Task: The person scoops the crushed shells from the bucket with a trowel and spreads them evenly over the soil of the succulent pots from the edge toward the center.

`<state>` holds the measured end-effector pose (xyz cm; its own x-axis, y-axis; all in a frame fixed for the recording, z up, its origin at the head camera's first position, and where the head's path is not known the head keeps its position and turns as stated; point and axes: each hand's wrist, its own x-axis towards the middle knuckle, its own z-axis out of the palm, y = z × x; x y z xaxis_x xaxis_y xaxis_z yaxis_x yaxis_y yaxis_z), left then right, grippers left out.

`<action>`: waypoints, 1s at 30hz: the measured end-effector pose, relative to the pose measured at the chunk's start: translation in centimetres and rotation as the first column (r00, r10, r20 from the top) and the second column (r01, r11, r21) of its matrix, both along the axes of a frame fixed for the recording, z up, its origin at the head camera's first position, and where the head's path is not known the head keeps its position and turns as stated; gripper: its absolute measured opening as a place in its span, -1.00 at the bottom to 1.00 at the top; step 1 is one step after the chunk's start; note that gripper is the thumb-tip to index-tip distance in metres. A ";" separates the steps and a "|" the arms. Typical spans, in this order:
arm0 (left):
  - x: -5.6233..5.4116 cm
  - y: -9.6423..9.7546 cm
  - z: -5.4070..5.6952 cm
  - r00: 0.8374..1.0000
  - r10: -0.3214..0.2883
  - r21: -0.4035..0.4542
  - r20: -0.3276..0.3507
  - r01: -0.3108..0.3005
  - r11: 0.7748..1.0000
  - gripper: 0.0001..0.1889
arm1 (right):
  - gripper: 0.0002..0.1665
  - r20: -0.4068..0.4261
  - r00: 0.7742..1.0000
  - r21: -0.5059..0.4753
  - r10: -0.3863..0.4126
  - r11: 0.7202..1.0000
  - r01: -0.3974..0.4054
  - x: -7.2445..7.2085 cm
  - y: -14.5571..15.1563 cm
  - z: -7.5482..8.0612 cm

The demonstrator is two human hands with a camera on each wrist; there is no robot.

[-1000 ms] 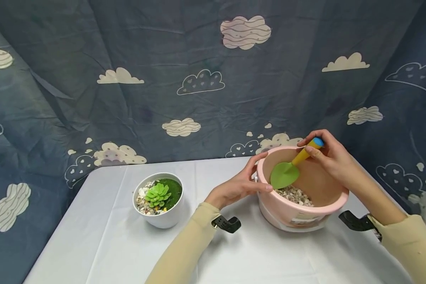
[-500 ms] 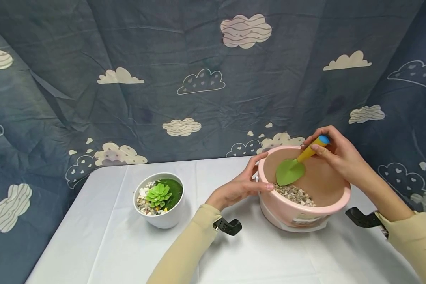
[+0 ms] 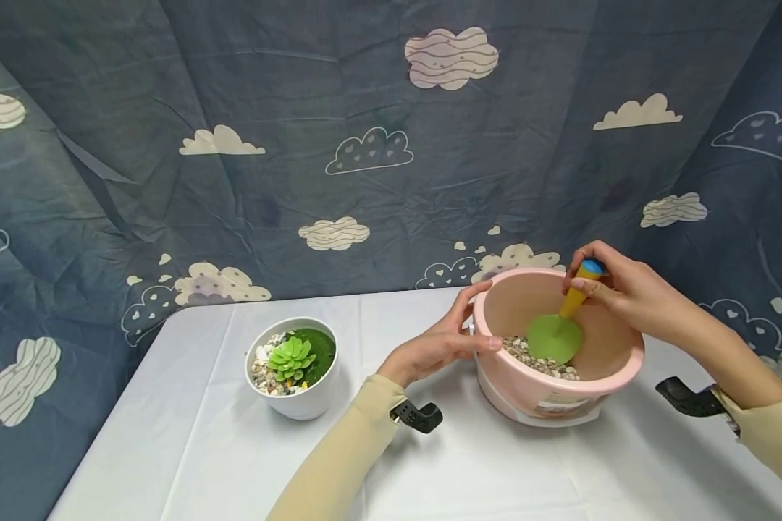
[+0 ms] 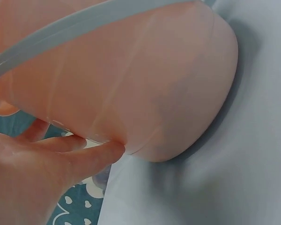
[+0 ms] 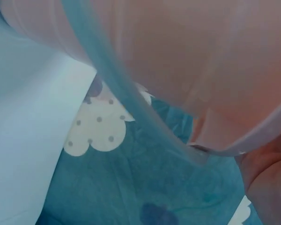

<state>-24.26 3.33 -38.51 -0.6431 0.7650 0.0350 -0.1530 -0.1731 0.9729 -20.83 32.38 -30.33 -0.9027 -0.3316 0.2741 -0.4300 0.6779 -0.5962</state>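
Cloud-print backdrop (image 3: 339,79), white tabletop (image 3: 202,449): pink bucket (image 3: 518,383) at 4 o'clock, potted plant (image 3: 291,358) at 7-8, both from head-view center.
Right grip (image 3: 625,293), at bucket's 2 o'clock, pinches scoop (image 3: 556,334) by its yellow handle; scoop is inside bucket, tilted, green blade low over gravel (image 3: 524,353), contact unclear. Left grip (image 3: 439,340) holds bucket at 9 o'clock, thumb over rim, fingers behind on outer wall.

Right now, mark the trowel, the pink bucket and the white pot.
Trowel (image 3: 555,337), head view: on its green blade.
Pink bucket (image 3: 520,391), head view: on its outer wall.
White pot (image 3: 305,407), head view: on its outer wall.
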 end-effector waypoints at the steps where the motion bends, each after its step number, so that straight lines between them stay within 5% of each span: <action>1: 0.0 0.0 0.0 1.000 0.001 0.001 0.000 -0.001 1.000 -0.10 | -0.71 0.009 1.000 0.005 0.008 1.000 -0.008 0.0 0.1 0.1; 30: -0.3 -0.3 0.0 0.998 0.000 -0.071 -0.058 -0.004 0.998 -0.14 | -0.76 0.125 0.990 0.052 -0.060 0.997 0.054 0.4 -0.9 0.1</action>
